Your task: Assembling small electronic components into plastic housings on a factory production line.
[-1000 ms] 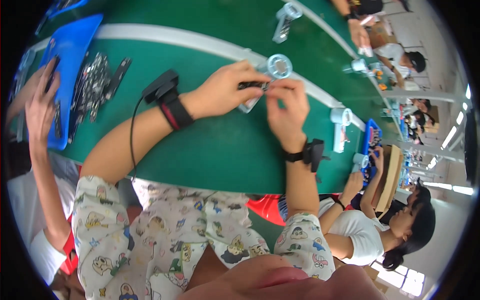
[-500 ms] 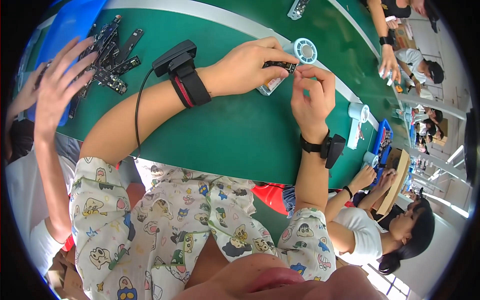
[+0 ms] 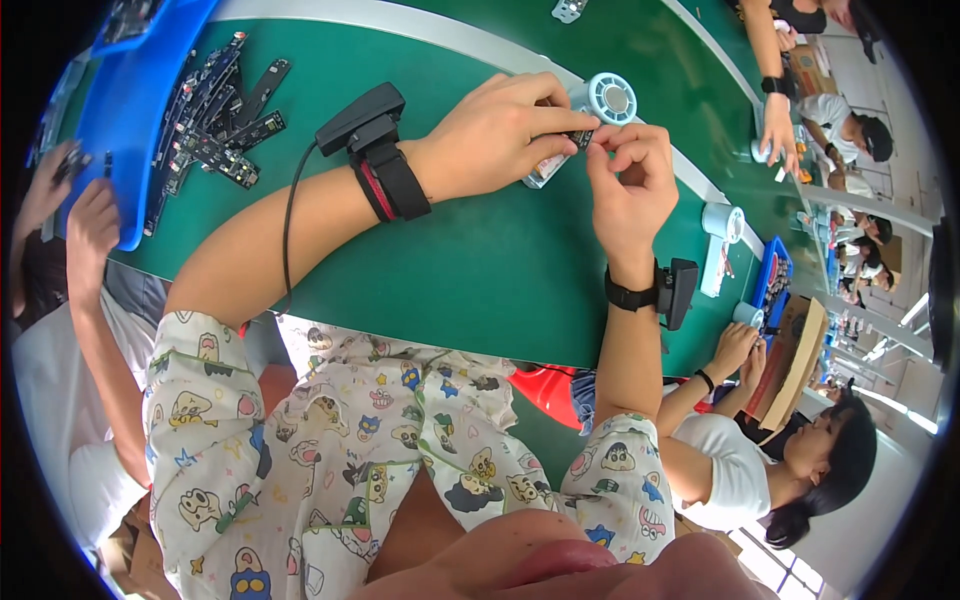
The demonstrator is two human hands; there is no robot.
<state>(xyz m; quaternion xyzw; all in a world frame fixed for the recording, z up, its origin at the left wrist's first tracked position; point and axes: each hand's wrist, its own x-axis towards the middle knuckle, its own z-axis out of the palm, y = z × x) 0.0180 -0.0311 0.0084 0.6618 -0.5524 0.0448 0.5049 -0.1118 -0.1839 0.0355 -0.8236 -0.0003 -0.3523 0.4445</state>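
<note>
My left hand (image 3: 505,132) is closed around a small black circuit board (image 3: 578,138), its fingers covering most of it. The board lies over the handle of a light-blue handheld fan (image 3: 612,98), whose round head points away from me. Part of the handle (image 3: 548,170) shows below my left fingers. At the board's right end my right hand (image 3: 635,185) is closed in a pinch, thumb and forefinger together beside the fan head. Whatever is between those fingertips is too small to make out.
A pile of black circuit boards (image 3: 215,125) lies left on the green table (image 3: 430,270), beside a blue tray (image 3: 125,150) where a co-worker's hands (image 3: 92,220) are. Another fan (image 3: 720,225) lies to the right, near a second co-worker's hands (image 3: 738,350) and a cardboard box (image 3: 795,365).
The left co-worker's raised hand has dropped from near the board pile to the blue tray. My right fingers have curled a little more. A part on the far strip has shifted left.
</note>
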